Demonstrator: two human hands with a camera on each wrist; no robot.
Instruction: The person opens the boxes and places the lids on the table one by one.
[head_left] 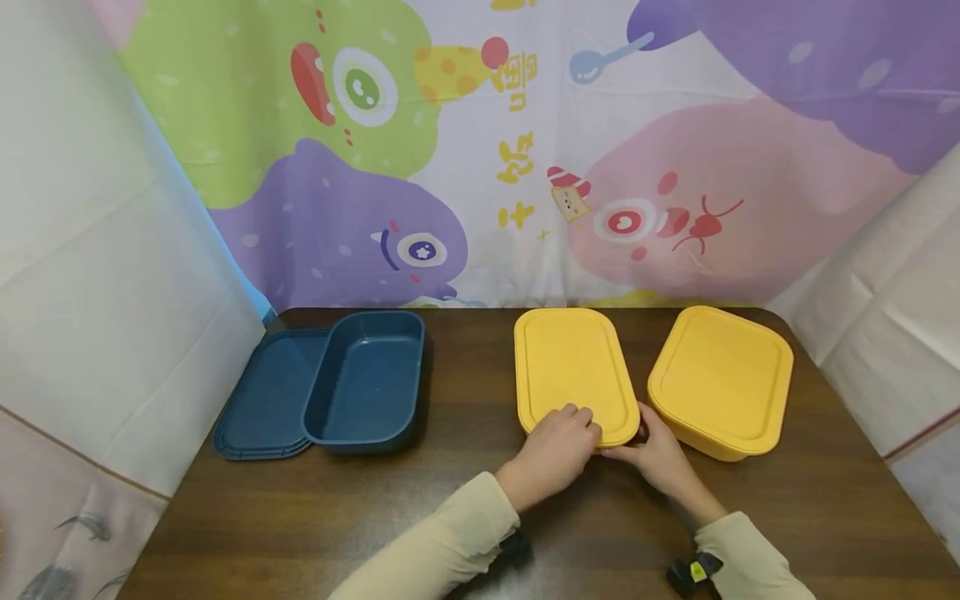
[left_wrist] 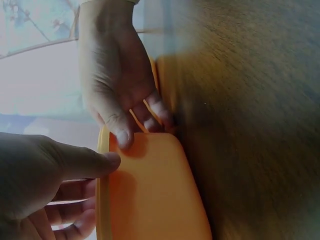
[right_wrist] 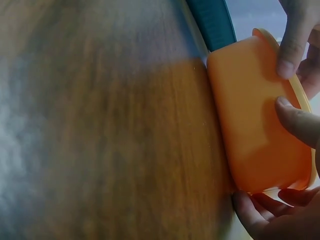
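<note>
A yellow storage box (head_left: 573,358) with its lid on stands on the table in front of me. At its near edge my left hand (head_left: 557,457) lays its fingers over the lid, while the thumb (left_wrist: 111,160) presses the front wall under the rim. My right hand (head_left: 662,460) grips the near right corner, thumb on the front wall and fingers round the side, low down. In the right wrist view, the orange-looking front wall (right_wrist: 255,120) shows between both thumbs and the tabletop.
A second lidded yellow box (head_left: 723,379) stands close on the right. Over to the left is an open dark blue box (head_left: 367,375), its rim overlapping a blue lid (head_left: 272,396) lying on the table (head_left: 472,367). A cartoon-printed curtain (head_left: 510,275) hangs behind.
</note>
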